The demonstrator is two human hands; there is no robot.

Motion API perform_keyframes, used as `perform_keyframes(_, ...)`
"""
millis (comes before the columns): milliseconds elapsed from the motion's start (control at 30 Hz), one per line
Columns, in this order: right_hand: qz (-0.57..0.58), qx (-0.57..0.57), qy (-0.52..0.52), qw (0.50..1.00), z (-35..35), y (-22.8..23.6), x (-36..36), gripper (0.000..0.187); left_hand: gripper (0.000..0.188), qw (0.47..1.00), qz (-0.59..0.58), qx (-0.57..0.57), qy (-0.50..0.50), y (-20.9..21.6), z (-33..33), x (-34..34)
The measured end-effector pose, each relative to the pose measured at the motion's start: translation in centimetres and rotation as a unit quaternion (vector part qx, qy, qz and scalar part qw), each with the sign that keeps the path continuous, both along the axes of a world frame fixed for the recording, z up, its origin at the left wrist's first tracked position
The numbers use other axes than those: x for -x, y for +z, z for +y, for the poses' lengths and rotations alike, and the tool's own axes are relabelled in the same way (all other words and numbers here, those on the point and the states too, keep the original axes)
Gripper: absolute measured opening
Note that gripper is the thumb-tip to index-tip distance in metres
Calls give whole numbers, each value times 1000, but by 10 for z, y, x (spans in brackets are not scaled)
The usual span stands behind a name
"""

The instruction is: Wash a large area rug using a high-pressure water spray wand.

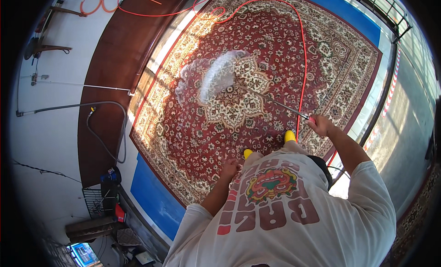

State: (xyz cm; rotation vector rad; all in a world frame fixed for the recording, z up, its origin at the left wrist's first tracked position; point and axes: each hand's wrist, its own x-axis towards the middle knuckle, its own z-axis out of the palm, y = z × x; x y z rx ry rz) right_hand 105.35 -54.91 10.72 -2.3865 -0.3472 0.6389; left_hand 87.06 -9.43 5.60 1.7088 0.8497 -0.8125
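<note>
My right hand (321, 125) is closed round the red grip of a spray wand (281, 104), which reaches forward and left over the rug. A white fan of water or foam (213, 81) spreads from its tip area onto the middle of the patterned red and cream rug (271, 51). Wet, foamy patches lie left of that fan. By my left thigh hangs my left hand (231, 167), its fingers curled in, with nothing seen in it. Yellow boots (289, 136) show beneath me, standing on the rug.
An orange-red hose (303, 60) loops across the far part of the rug and runs back beside my right hand. Blue flooring (154, 200) shows past the rug's edges. A grey hose (125, 129) hangs along the left wall. Black metal railing (383, 12) stands at the far right.
</note>
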Motion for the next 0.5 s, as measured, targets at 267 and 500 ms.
perform_keyframes(267, 122, 22, 17, 992, -62, -9, 36, 49, 26, 995, -66, -43, -65, -5, 6, 50)
perform_keyframes(500, 149, 100, 24, 983, -45, 2, 63, 50, 29, 999, -17, -41, -11, 5, -9, 15)
